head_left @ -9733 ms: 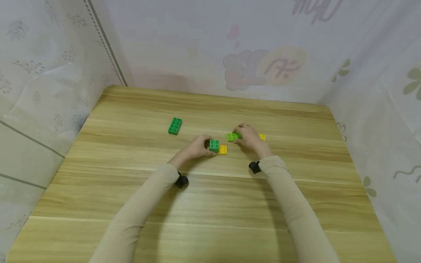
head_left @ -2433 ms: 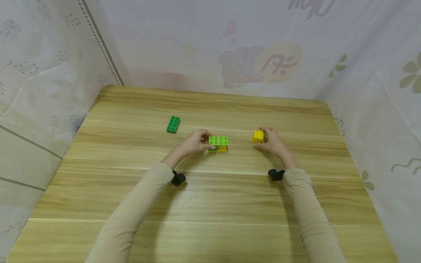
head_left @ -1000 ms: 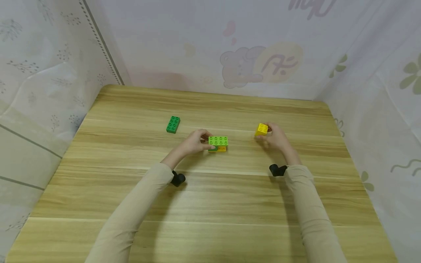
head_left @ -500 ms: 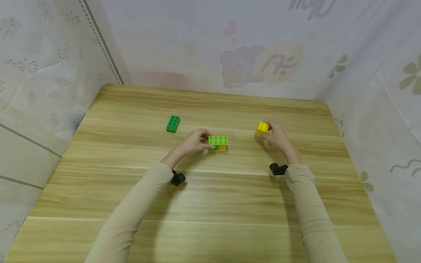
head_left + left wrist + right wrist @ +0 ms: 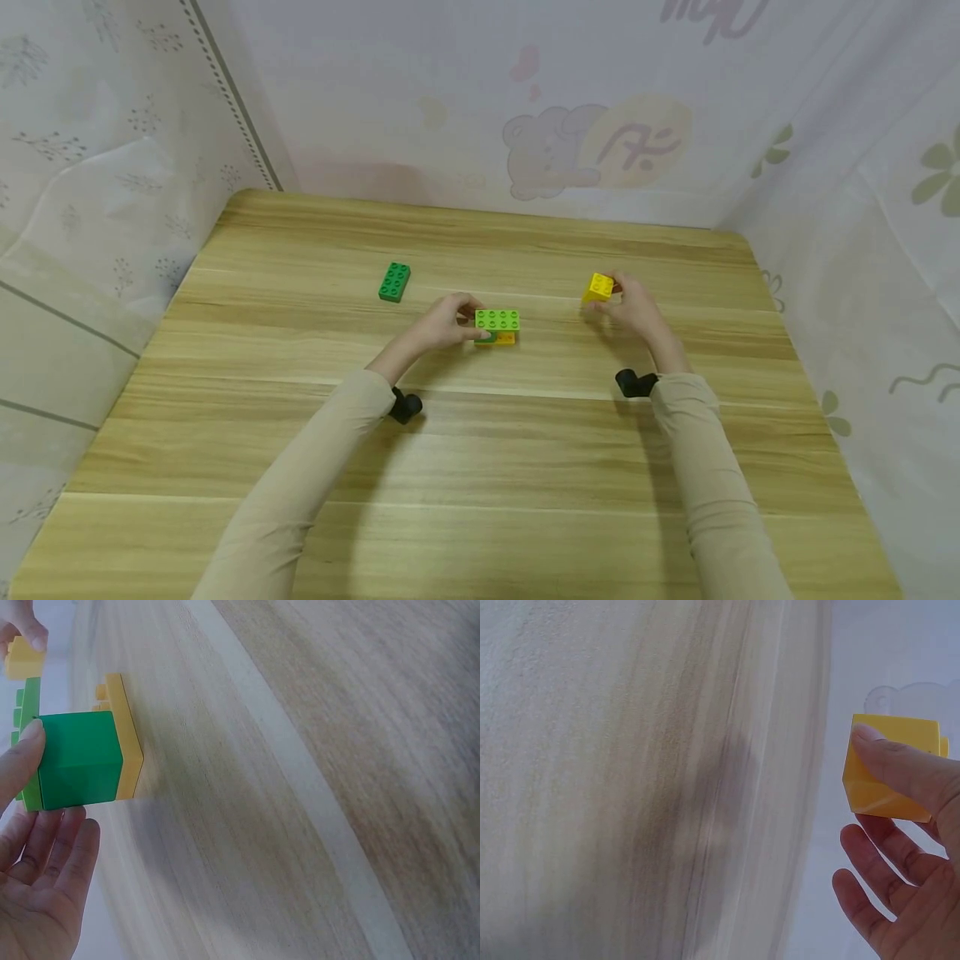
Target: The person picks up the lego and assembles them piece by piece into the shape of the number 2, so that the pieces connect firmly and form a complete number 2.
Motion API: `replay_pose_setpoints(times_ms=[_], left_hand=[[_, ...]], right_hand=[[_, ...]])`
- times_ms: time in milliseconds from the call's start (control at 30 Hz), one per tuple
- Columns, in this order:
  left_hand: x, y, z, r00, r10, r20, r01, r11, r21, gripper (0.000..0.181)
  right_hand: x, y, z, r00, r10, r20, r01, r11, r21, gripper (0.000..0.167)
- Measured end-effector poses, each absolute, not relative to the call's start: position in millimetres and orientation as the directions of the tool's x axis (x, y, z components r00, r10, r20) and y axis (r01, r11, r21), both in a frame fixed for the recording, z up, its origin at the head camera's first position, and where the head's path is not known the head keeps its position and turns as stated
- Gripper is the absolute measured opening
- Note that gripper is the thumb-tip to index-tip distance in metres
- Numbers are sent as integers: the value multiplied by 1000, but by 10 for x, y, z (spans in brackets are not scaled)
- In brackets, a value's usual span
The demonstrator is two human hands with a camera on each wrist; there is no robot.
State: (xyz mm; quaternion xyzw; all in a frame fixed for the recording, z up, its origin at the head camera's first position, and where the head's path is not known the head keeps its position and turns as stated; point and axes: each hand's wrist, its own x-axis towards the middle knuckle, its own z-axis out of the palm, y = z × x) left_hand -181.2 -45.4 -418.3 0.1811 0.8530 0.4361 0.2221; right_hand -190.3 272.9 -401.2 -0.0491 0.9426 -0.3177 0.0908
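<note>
In the head view my left hand (image 5: 446, 323) holds a small stack of toy building bricks near the table's middle. A lime-green plate (image 5: 497, 320) tops the stack. Under its left end sits a green brick (image 5: 81, 759), on an orange-yellow plate (image 5: 126, 739) that rests on the table. The left thumb presses the near side, with the fingers on the far side. To the right, my right hand (image 5: 633, 307) pinches a yellow brick (image 5: 892, 761) between thumb and fingers, raised off the table. Other right fingers are loosely bent below the brick.
A dark green studded brick (image 5: 394, 282) lies apart, behind and left of the stack. The wooden table (image 5: 480, 467) ends at patterned cloth walls (image 5: 450, 100) at the back and sides. Black wrist cameras (image 5: 406, 407) hang under both sleeves.
The lime-green plate went from the right hand onto the green brick. The right hand then took the yellow brick and lifted it, drifting slightly away. The left hand stays at the stack.
</note>
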Motion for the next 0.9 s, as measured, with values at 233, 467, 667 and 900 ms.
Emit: replay_pose_setpoints(times_ms=[233, 467, 667, 900], left_hand=[[-1811, -460, -4176, -836, 504, -215, 120, 551, 826, 43], [-1808, -464, -4179, -836, 505, -212, 119, 545, 830, 43], [-1808, -467, -4185, -838, 505, -209, 121, 543, 831, 43], [-1812, -467, -4194, -838, 505, -209, 121, 543, 831, 43]], right_hand=[[-1917, 2738, -3985, -979, -145, -145, -30, 802, -597, 55], [-1922, 2739, -3959, -982, -137, -130, -32, 799, -600, 55], [-1914, 2737, -3894, -985, -135, -111, -41, 795, -605, 56], [-1906, 2721, -3815, -985, -131, -109, -38, 794, -607, 57]])
